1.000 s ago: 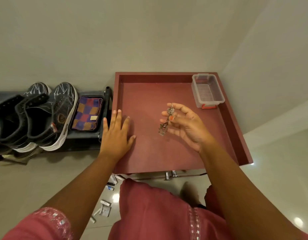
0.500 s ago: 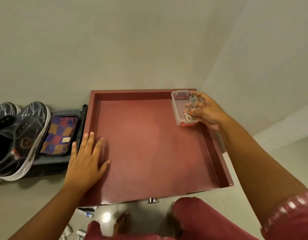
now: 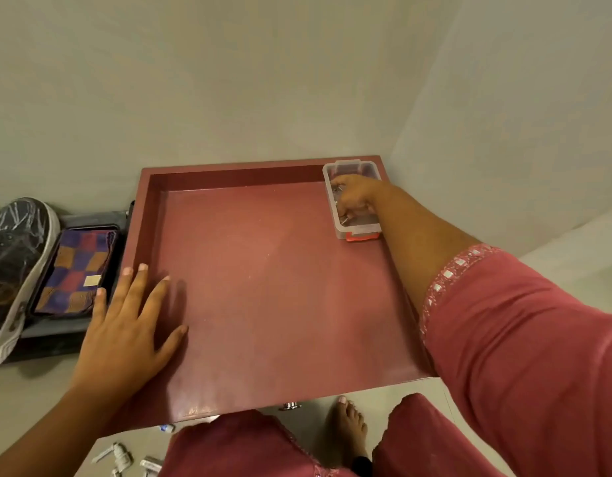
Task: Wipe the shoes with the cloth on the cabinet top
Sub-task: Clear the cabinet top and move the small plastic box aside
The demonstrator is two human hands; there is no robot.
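The left hand (image 3: 125,335) lay flat with fingers spread on the front left corner of the red cabinet top (image 3: 263,287), holding nothing. The right hand (image 3: 354,196) reached into the clear plastic box (image 3: 352,232) at the far right corner, fingers curled round the keys (image 3: 342,220). The checked cloth (image 3: 75,270) lay just beside the left hand's fingertips, on the low dark shelf (image 3: 57,330), next to the black shoe (image 3: 12,263) and well apart from the right hand.

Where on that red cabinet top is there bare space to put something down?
The cabinet top is bare across its middle, between the left hand lying flat at its left edge and the clear box in the far right corner. That corner is crowded: the right hand reaches inside the box.
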